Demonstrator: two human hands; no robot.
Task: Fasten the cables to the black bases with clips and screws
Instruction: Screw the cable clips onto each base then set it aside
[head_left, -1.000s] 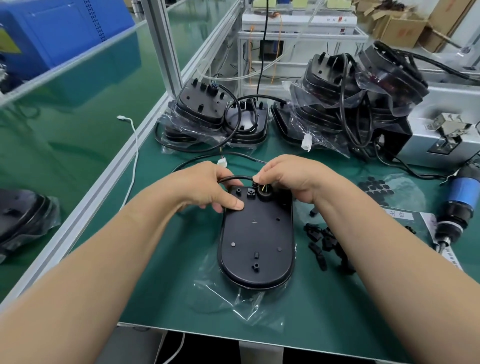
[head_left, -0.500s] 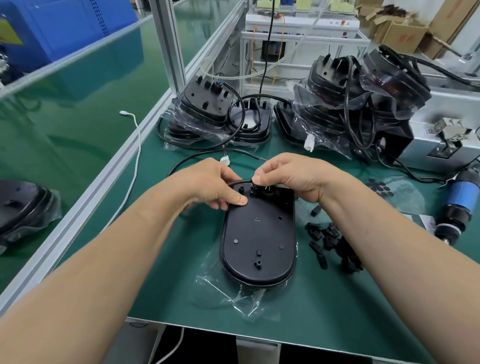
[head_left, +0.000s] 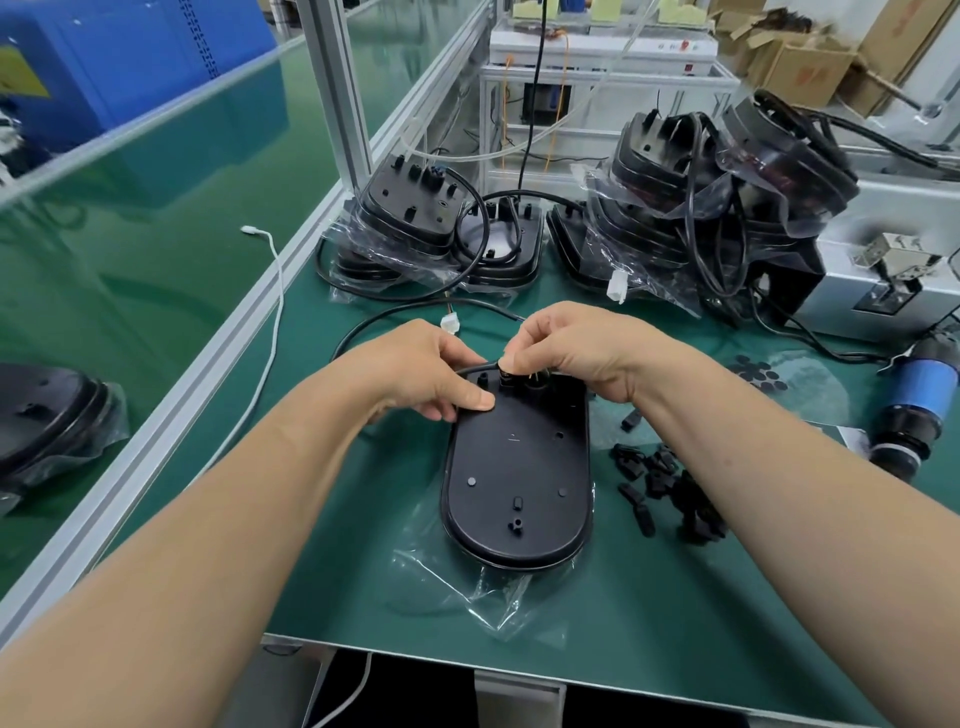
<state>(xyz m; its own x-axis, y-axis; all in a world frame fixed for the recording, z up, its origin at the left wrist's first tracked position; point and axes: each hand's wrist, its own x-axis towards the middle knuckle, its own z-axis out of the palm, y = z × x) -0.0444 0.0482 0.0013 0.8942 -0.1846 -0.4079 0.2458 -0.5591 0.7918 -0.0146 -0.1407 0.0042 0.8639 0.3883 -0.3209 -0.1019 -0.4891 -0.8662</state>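
Black base, one, lies centre-frame near the mat's lower edge; left hand and right hand, fingers curled, pinch one cable at its upper end.

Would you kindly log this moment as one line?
left hand: holds cable | right hand: pinches cable at base | clips: loose beside base
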